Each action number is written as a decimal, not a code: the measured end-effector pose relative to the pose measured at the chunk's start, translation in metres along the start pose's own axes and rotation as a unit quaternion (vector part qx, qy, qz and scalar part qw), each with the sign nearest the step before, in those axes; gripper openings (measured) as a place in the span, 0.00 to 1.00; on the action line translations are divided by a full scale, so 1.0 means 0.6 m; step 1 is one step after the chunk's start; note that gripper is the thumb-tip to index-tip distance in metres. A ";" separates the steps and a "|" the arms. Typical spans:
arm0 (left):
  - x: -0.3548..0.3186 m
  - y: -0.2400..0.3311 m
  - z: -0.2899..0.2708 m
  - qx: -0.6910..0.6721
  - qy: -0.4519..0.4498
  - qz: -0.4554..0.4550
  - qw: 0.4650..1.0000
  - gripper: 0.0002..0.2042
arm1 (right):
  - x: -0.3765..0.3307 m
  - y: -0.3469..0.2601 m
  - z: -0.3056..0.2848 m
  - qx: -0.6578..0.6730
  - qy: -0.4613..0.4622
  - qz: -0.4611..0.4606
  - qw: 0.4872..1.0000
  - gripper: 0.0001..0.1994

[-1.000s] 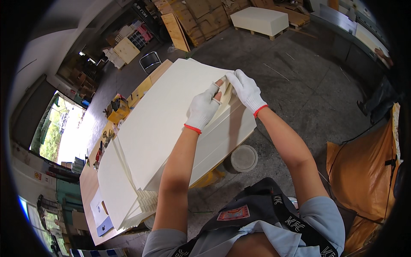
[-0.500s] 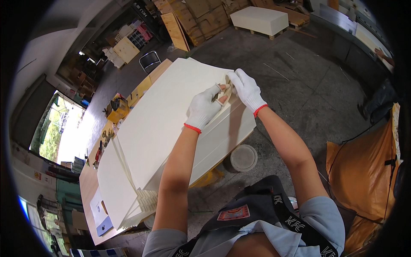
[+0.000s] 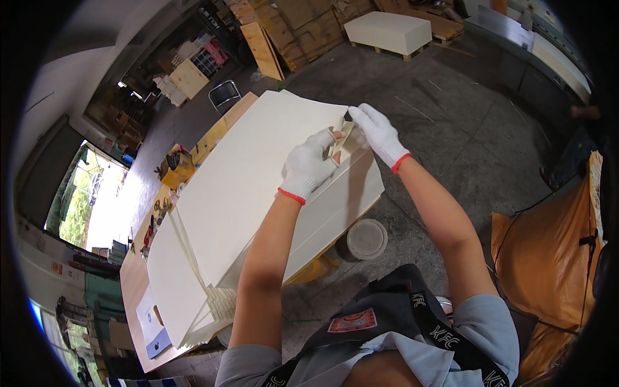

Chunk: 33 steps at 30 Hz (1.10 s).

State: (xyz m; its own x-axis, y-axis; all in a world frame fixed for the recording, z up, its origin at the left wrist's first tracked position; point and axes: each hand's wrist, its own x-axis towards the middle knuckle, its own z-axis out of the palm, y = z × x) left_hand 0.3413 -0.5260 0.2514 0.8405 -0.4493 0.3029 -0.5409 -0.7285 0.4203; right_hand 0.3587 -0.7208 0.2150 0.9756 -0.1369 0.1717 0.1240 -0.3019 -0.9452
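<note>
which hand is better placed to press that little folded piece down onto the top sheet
Probably left: the left hand already rests on the top sheet gripping the folded piece; the right hand only pinches its far edge.

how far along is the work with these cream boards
Done: a stack of cream boards lies on the table. In hand: the left hand and right hand, both gloved, hold a small folded card piece at the top board's far corner. Left: that piece is not yet set down.
</note>
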 end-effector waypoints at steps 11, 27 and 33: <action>0.006 -0.024 0.012 0.033 0.022 0.082 0.996 0.16 | 0.001 0.020 -0.019 -0.340 0.035 -0.295 0.892 0.14; -0.010 -0.012 0.009 0.127 0.071 0.120 0.982 0.18 | -0.015 0.026 -0.032 -0.271 -0.040 -0.085 0.958 0.24; -0.021 0.004 0.008 0.196 0.008 0.051 0.979 0.20 | -0.010 0.052 -0.025 -0.386 -0.040 -0.189 0.902 0.22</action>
State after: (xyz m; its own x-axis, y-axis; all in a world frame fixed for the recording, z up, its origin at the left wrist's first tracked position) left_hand 0.3294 -0.5246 0.2445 0.7799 -0.5246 0.3414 -0.5664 -0.8236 0.0281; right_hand 0.3539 -0.7435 0.1889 0.9041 0.1721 0.3911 0.3167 -0.8843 -0.3430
